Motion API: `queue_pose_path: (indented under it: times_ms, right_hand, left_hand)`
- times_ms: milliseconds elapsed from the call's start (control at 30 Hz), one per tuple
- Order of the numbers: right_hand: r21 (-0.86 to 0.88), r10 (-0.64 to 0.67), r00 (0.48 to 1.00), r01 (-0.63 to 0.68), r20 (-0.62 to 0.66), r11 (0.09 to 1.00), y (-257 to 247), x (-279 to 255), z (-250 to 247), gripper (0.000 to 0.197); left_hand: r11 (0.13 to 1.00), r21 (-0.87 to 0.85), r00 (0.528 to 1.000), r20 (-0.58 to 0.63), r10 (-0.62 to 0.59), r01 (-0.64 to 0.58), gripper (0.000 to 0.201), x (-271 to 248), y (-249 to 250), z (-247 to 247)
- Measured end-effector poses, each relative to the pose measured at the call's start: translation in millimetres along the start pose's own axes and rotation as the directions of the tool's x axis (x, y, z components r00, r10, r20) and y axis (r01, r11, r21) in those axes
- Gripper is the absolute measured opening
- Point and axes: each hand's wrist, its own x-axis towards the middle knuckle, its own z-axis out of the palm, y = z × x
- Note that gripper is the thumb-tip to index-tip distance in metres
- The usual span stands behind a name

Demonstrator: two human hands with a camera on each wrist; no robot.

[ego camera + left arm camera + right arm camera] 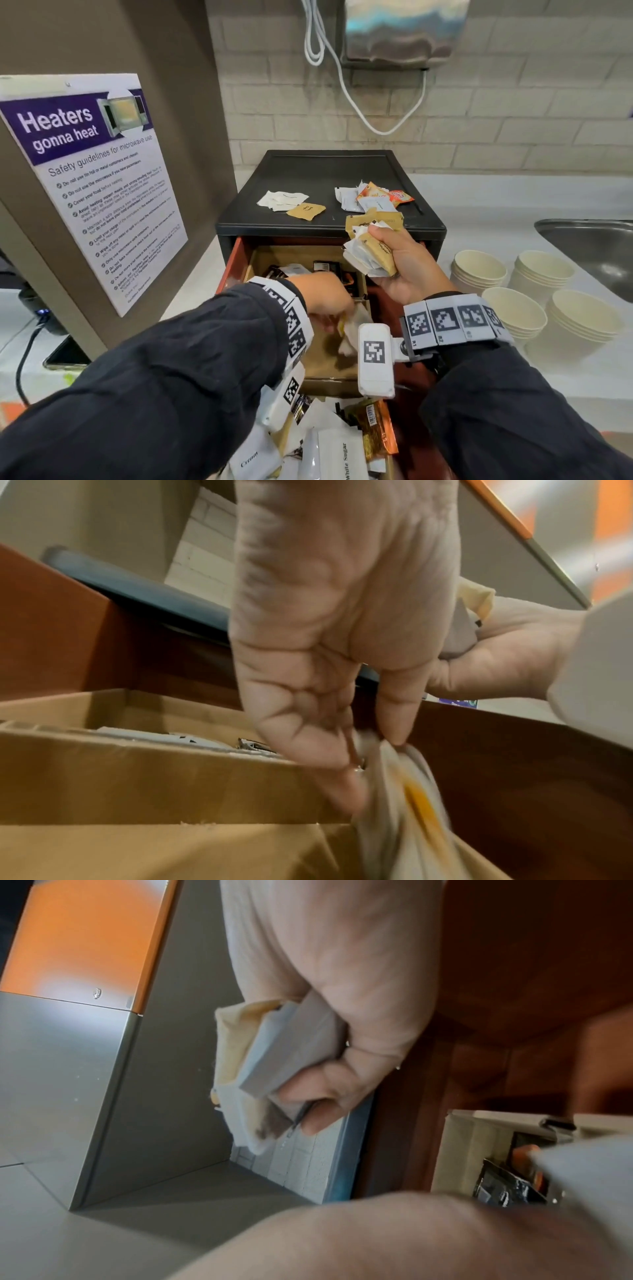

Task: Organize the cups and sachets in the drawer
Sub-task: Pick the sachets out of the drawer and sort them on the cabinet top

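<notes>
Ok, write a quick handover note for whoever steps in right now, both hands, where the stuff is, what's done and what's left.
Right hand grips a bunch of white and tan sachets above the open drawer.
Left hand is down in the drawer's cardboard compartment, pinching a few blurred sachets.
Done: two small sachet groups lie on the black cabinet top.
Left: loose sachets heaped at the drawer's near end and more at the back; four stacks of paper cups sit on the counter beside the sink.
</notes>
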Motion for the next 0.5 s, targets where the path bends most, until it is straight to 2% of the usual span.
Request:
queue_pose_path:
  times_ms: [33,100,200,267,367,500]
  right_hand:
    - [0.003,0.001,1.000,-0.001,-0.002,1.000,-0.4,0.0,-0.3,0.032]
    - [0.011,0.003,1.000,-0.003,0.000,1.000,-2.0,-0.3,-1.9,0.031]
    - [0.026,0.012,1.000,-0.012,-0.004,1.000,-4.6,-0.7,-3.1,0.030]
    - [0.037,0.018,1.000,-0.017,-0.009,0.999,-5.1,-0.5,-3.3,0.032]
    - [0.024,0.018,1.000,-0.017,-0.016,1.000,-4.3,0.5,-3.3,0.035]
    - [0.016,0.022,1.000,-0.022,-0.021,1.000,-2.7,1.2,-3.8,0.036]
  left_hand:
    - [1.000,0.022,1.000,-0.010,0.006,-0.006,0.025,3.5,-1.6,0.2]
    - [1.000,0.024,0.992,-0.129,0.011,-0.008,0.037,7.2,-7.3,-6.3]
    - [1.000,-0.023,0.954,-0.299,-0.023,0.017,0.033,21.1,-19.9,-24.0]
    - [0.994,-0.047,0.929,-0.353,-0.108,0.097,0.026,26.0,-27.7,-34.3]
    - [0.976,-0.148,0.927,-0.316,-0.202,0.162,0.038,31.1,-36.5,-40.7]
    - [0.964,-0.131,0.932,-0.257,-0.257,0.229,0.045,28.4,-33.4,-37.9]
